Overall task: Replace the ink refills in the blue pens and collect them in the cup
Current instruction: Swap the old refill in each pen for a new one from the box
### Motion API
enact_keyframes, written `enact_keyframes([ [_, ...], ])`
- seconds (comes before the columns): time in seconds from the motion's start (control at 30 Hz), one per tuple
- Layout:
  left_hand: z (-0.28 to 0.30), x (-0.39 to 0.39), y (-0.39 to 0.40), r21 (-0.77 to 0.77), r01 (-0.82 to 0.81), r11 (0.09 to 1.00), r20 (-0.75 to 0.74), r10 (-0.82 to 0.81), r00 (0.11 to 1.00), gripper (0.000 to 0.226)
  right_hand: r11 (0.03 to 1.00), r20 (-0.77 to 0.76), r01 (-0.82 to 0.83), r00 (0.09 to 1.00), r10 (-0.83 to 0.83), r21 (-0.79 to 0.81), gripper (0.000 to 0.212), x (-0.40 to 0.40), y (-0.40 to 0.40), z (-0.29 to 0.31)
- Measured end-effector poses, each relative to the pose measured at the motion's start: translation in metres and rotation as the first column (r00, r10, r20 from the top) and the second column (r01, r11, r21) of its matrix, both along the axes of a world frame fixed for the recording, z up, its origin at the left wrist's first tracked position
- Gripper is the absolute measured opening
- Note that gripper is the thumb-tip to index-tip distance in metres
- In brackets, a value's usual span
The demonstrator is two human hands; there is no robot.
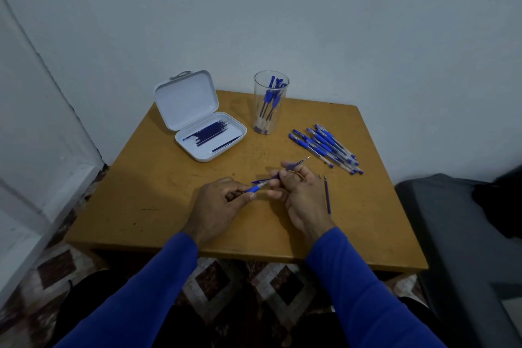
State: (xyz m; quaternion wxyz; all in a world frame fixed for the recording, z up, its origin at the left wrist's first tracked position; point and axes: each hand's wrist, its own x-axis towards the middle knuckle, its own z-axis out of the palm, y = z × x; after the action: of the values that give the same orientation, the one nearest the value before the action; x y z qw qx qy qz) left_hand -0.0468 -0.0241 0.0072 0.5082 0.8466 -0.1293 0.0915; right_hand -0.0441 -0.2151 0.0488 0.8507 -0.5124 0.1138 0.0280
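L hand (223, 200) grips the pen barrel (255, 187) by its blue grip near desk (158, 206) centre; R hand (296, 192) pinches a refill (296, 164), tip pointing to the far right. Cup (270, 103) w/ pens at far edge, refill case (203, 127) open at far-left corner, loose pens (327, 147) by right edge, 1 spare refill (327, 194) just right of R hand.

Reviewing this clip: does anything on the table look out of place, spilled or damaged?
Nothing looks spilled or damaged. The only stray item is a loose refill lying on the table beside the right hand, apart from the refills in the open white case. The unfinished pens lie in a loose heap.
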Motion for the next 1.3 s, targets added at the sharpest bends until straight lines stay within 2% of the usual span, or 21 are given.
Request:
enact_keyframes([
  [0.1, -0.001, 0.000, -0.001, -0.012, -0.001, 1.000, -0.008, 0.001, 1.000, 0.018, 0.992, 0.014, 0.089, 0.996, -0.088, -0.094, 0.021, 0.000, -0.002, 0.004],
  [0.2, -0.003, 0.001, 0.001, -0.051, -0.012, 0.999, -0.022, 0.011, 1.000, 0.018, 0.933, 0.015, 0.193, 0.980, -0.198, -0.304, 0.020, 0.004, -0.006, 0.003],
  [0.27, -0.003, 0.002, 0.001, -0.060, -0.019, 0.998, -0.027, 0.017, 0.999, 0.017, 0.806, 0.054, 0.226, 0.970, -0.235, -0.547, 0.025, 0.007, -0.013, 0.000],
  [0.33, -0.001, 0.003, 0.001, -0.078, -0.020, 0.997, -0.027, 0.018, 0.999, 0.017, 0.630, 0.104, 0.222, 0.970, -0.219, -0.744, 0.035, 0.005, -0.020, -0.002],
  [0.43, 0.001, 0.004, -0.001, -0.086, -0.014, 0.996, -0.025, 0.012, 1.000, 0.018, 0.448, 0.113, 0.194, 0.973, -0.202, -0.873, 0.039, 0.002, -0.034, -0.001],
  [0.63, 0.006, 0.003, -0.011, -0.068, -0.011, 0.998, -0.036, 0.009, 0.999, 0.020, 0.285, 0.070, 0.136, 0.971, -0.229, -0.949, 0.025, -0.003, -0.063, -0.003],
  [0.83, 0.004, 0.003, -0.017, -0.041, -0.034, 0.999, -0.028, 0.033, 0.999, 0.020, 0.248, 0.009, 0.075, 0.966, -0.259, -0.966, 0.017, -0.007, -0.077, -0.012],
  [1.13, 0.001, 0.002, -0.017, 0.004, -0.050, 0.999, -0.013, 0.050, 0.999, 0.022, 0.260, -0.035, 0.038, 0.962, -0.270, -0.965, 0.030, -0.006, -0.080, -0.017],
  [1.3, 0.000, 0.002, -0.017, -0.021, -0.053, 0.998, -0.035, 0.052, 0.998, 0.023, 0.196, -0.102, -0.051, 0.960, -0.260, -0.979, 0.055, 0.001, -0.079, -0.023],
])
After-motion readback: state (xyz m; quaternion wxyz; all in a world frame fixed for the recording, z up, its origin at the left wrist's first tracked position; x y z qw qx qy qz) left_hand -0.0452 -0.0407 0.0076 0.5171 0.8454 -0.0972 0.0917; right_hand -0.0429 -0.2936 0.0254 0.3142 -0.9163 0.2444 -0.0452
